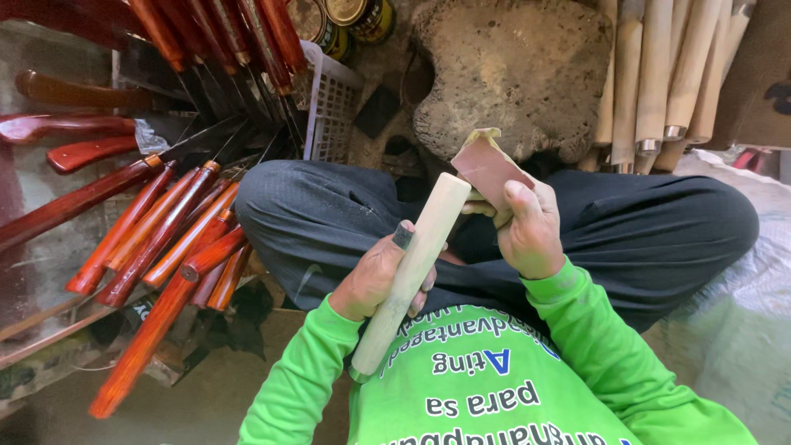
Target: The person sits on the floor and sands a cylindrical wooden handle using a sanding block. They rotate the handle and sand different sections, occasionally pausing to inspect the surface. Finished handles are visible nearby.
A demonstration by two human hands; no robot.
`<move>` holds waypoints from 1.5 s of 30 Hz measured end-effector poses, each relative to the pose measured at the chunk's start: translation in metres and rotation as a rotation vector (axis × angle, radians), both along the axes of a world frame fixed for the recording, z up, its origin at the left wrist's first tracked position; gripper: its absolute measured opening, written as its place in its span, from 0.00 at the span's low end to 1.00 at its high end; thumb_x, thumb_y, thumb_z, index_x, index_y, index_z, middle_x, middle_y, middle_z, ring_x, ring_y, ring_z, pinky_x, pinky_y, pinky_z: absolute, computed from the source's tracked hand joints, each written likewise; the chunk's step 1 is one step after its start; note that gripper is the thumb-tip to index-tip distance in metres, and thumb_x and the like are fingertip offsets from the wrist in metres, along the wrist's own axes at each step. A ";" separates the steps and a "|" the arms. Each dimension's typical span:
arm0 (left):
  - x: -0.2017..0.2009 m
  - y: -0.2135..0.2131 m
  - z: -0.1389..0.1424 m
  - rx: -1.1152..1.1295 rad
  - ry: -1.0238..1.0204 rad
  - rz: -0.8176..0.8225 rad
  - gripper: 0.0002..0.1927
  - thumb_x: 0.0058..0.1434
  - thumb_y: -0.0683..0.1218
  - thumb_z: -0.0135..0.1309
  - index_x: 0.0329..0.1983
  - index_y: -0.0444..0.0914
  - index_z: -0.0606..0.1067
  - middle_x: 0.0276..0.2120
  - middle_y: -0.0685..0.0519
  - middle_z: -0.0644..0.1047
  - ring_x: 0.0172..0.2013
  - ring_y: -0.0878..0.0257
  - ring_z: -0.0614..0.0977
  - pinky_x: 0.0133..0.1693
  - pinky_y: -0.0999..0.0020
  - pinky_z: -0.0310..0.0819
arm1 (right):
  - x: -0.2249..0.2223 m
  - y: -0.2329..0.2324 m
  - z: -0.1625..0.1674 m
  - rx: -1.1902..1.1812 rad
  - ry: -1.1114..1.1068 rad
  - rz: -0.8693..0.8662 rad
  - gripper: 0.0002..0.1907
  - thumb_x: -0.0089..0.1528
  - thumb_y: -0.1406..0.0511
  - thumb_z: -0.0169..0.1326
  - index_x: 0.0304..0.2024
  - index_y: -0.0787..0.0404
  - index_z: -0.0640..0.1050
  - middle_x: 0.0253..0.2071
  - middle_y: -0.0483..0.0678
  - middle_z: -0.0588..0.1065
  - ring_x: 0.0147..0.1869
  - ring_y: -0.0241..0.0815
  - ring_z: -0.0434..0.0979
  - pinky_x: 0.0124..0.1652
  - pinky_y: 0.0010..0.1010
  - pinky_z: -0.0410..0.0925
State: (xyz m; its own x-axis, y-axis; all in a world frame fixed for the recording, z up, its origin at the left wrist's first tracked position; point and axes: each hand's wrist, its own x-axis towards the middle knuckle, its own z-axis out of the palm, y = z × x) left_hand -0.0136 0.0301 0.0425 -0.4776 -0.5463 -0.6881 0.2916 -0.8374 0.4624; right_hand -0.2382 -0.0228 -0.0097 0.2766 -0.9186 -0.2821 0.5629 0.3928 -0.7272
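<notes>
Person sits cross-legged on the floor, dark trousers (329,222), bright green long-sleeve shirt (494,387). Left hand (375,276) has its grip wrapped round the middle of a pale, unfinished wooden handle (412,264), fingers closed on it; thumb w/ dark nail lies up along the wood. Handle runs diagonal, lower end near the belly, upper rounded end up by the right hand. Right hand (527,231) pinches a folded piece of reddish-brown sandpaper (486,169) btwn thumb & fingers, just beside the handle's top end; can't tell if paper touches the wood.

Round about: directly ahead, past the knees, a big rough stone-like block (511,70), close enough to crowd the hands' forward side. To its right, a row of more pale handles (659,74) stood upright, some w/ metal ferrules at the bottom. Far left, a heap of red-varnished handles (156,247) w/ dark blades, fanned out on a low rack, lying right next to the left knee; more of them at top left, leaning over a white plastic basket (329,99). Two tins (346,16) at top centre, partly cut off by frame edge. White woven sack (741,305) on the floor at right, under the right knee side.
</notes>
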 end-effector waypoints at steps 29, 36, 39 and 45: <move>-0.004 -0.018 -0.023 0.185 0.165 0.122 0.34 0.72 0.67 0.35 0.61 0.36 0.70 0.27 0.48 0.75 0.21 0.61 0.78 0.23 0.66 0.74 | -0.012 -0.019 -0.008 -0.252 0.461 0.027 0.21 0.73 0.69 0.39 0.66 0.73 0.71 0.56 0.55 0.78 0.55 0.43 0.82 0.53 0.32 0.76; -0.051 -0.091 -0.112 0.234 0.071 0.203 0.27 0.74 0.62 0.36 0.52 0.34 0.70 0.30 0.47 0.76 0.24 0.57 0.78 0.25 0.61 0.77 | -0.040 -0.049 -0.071 -0.144 0.657 -0.112 0.23 0.69 0.70 0.39 0.65 0.67 0.71 0.54 0.52 0.78 0.48 0.40 0.83 0.44 0.29 0.76; -0.057 -0.095 -0.127 0.285 0.091 0.250 0.26 0.74 0.62 0.37 0.54 0.34 0.68 0.32 0.45 0.76 0.25 0.56 0.79 0.27 0.60 0.78 | -0.043 -0.047 -0.093 -0.242 0.849 -0.145 0.23 0.67 0.72 0.42 0.63 0.68 0.76 0.53 0.55 0.81 0.51 0.43 0.82 0.52 0.30 0.74; -0.044 -0.042 -0.111 0.255 0.042 0.263 0.26 0.74 0.62 0.39 0.53 0.34 0.66 0.33 0.44 0.76 0.22 0.57 0.79 0.22 0.61 0.77 | -0.021 -0.044 -0.113 -0.427 1.118 -0.043 0.21 0.63 0.73 0.47 0.58 0.67 0.77 0.59 0.62 0.77 0.66 0.56 0.77 0.65 0.36 0.67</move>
